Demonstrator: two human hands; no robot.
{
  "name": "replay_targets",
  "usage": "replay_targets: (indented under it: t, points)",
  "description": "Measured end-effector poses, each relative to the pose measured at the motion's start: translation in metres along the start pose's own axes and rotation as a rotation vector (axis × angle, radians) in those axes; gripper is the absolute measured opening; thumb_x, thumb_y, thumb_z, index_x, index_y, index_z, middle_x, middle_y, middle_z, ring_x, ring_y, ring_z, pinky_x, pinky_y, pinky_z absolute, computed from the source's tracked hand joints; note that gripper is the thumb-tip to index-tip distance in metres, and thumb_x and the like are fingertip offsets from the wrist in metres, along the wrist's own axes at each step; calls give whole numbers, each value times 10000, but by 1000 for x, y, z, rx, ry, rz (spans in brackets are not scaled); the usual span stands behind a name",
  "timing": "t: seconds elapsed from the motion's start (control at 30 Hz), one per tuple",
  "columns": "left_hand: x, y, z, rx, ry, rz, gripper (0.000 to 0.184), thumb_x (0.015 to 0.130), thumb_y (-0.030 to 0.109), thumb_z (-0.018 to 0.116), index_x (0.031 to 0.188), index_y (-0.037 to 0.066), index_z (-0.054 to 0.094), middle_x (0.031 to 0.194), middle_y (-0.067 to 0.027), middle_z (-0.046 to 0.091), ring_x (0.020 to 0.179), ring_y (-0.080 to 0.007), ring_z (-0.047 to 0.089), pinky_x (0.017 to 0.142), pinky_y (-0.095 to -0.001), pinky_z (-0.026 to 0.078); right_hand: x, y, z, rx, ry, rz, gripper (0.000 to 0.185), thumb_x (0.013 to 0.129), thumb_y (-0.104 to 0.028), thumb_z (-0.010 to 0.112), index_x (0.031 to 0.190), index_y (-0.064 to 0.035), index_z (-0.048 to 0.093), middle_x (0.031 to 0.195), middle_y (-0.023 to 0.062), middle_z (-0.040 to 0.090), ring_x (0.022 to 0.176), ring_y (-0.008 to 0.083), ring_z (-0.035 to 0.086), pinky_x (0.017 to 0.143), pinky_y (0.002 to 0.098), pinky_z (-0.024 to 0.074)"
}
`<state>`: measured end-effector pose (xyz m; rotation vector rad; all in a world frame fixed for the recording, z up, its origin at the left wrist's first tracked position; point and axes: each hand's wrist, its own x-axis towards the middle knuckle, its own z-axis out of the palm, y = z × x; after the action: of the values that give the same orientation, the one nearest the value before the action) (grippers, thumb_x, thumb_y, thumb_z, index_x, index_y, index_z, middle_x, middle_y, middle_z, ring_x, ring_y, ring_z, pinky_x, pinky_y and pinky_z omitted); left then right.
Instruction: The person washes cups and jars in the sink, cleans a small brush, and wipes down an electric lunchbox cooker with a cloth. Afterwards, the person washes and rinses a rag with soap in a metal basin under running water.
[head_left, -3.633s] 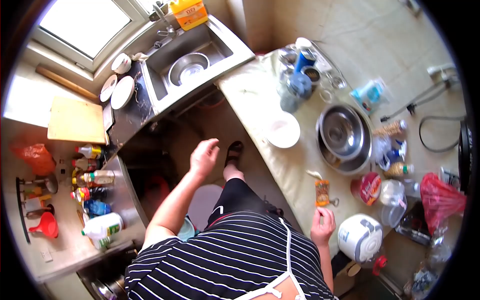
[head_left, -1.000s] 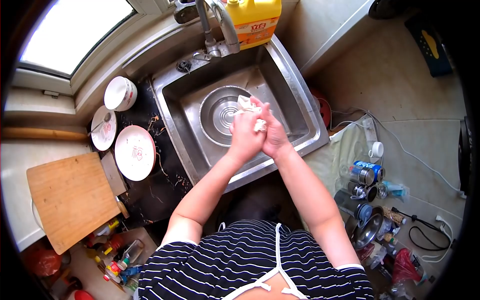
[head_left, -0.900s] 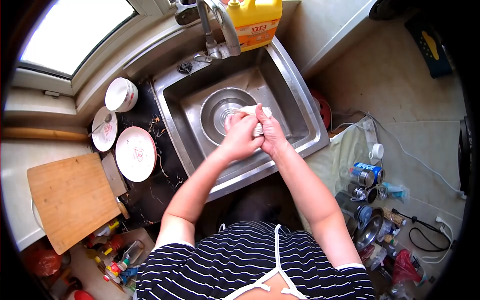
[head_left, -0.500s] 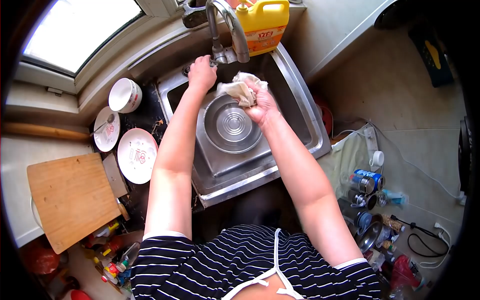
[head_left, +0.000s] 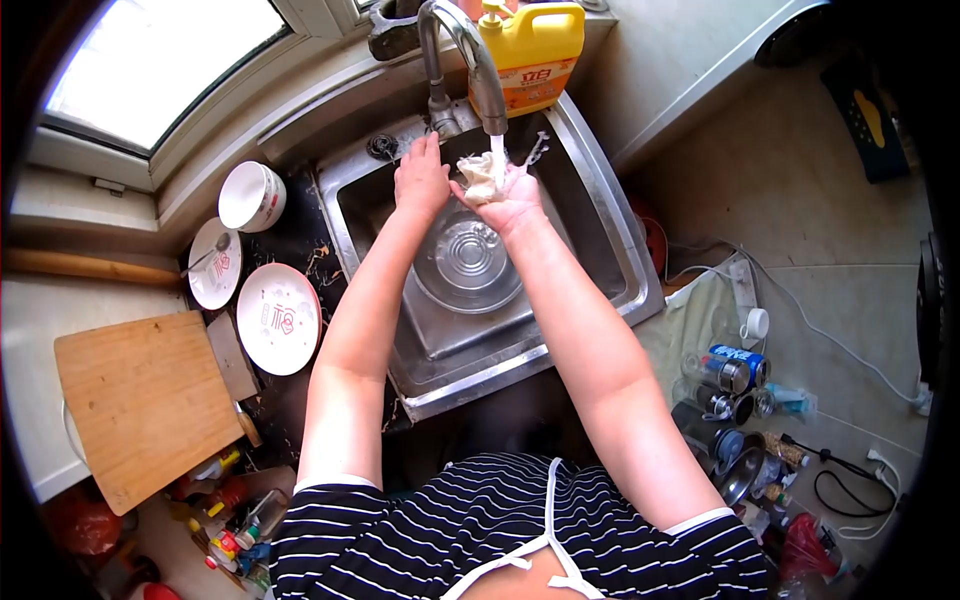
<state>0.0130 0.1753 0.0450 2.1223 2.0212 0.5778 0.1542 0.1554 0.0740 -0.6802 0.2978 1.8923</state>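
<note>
Water runs from the curved faucet [head_left: 486, 85] onto a wet, crumpled off-white dishcloth [head_left: 480, 177]. My right hand [head_left: 513, 203] holds the cloth palm up under the stream. Beside it, to the left, my left hand [head_left: 422, 180] is empty, its fingers stretched toward the faucet base. Below both hands a round metal basin [head_left: 463, 297] sits in the stainless steel sink [head_left: 470, 385], with water in it. My forearms hide parts of the sink.
A yellow detergent jug [head_left: 540, 50] stands behind the sink. To the left are stacked bowls [head_left: 245, 197], a plate [head_left: 278, 335], a smaller plate with a spoon [head_left: 213, 280], a cleaver [head_left: 232, 355] and a wooden cutting board [head_left: 150, 400]. Jars and cables [head_left: 730, 370] lie at right.
Water now flows from the faucet. My left hand has left the faucet base and come down toward the cloth. My right hand has turned palm up with the cloth under the spout.
</note>
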Motion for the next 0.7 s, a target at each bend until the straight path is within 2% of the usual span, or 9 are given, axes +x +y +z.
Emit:
replay_targets:
  t: [0.03,0.13,0.27,0.3,0.33,0.4,0.6,0.67,0.7]
  points:
    - [1,0,0,19,0,4,587,822,190,648,1354,88,421,1315,-124,481,1135,-329,523,907,-439,463,15,0,-9,1,18,-23,253,924,-202,433,1071,-47,569,989,155,616,929,333,595,775,473,509]
    - [1,-2,3,34,35,33,560,831,187,633,1345,90,431,1295,-120,497,1108,-317,540,894,-436,469,43,-8,-44,151,-166,-14,218,912,-151,476,1044,-11,578,975,165,629,896,313,619,776,427,538]
    - [2,-1,2,54,13,35,558,838,194,627,1350,95,427,1285,-116,500,1092,-311,546,881,-429,475,14,3,-23,248,-119,86,227,921,-173,508,1044,3,581,946,157,636,818,295,635,747,401,563]
    - [2,-1,1,71,8,44,563,840,195,625,1355,96,420,1288,-114,497,1087,-308,548,877,-428,476,10,-3,-20,328,-404,347,287,930,-246,504,1069,-7,581,985,149,635,885,310,622,816,450,540]
    - [2,-1,1,89,5,52,568,841,195,623,1360,98,413,1290,-112,494,1081,-306,550,873,-426,477,6,-1,-17,328,-404,348,287,930,-246,504,1069,-7,581,985,149,635,885,310,622,816,450,540]
    - [0,-2,0,97,16,74,577,825,185,634,1351,83,418,1281,-131,499,1065,-322,558,864,-428,486,-10,7,-4,-74,-125,-46,354,917,-318,519,1092,-16,577,1022,156,632,934,333,607,868,499,509]
    - [0,-1,1,138,-29,71,630,834,207,638,1390,81,370,1311,-103,462,1062,-288,556,856,-414,483,4,2,-15,-29,-321,-114,326,866,-234,549,1082,10,559,1026,177,631,947,338,623,895,424,500]
    - [0,-1,1,126,-31,79,640,832,209,641,1394,77,364,1309,-102,460,1059,-286,556,851,-412,484,16,0,-21,252,-506,117,266,876,-191,533,1065,-11,579,975,153,652,882,294,647,809,360,532]
    - [-1,-1,1,149,-24,84,645,828,208,645,1393,76,365,1306,-102,460,1057,-286,557,844,-409,486,3,-2,-8,260,-302,182,241,914,-268,542,993,-48,598,832,103,642,732,234,630,676,330,535]
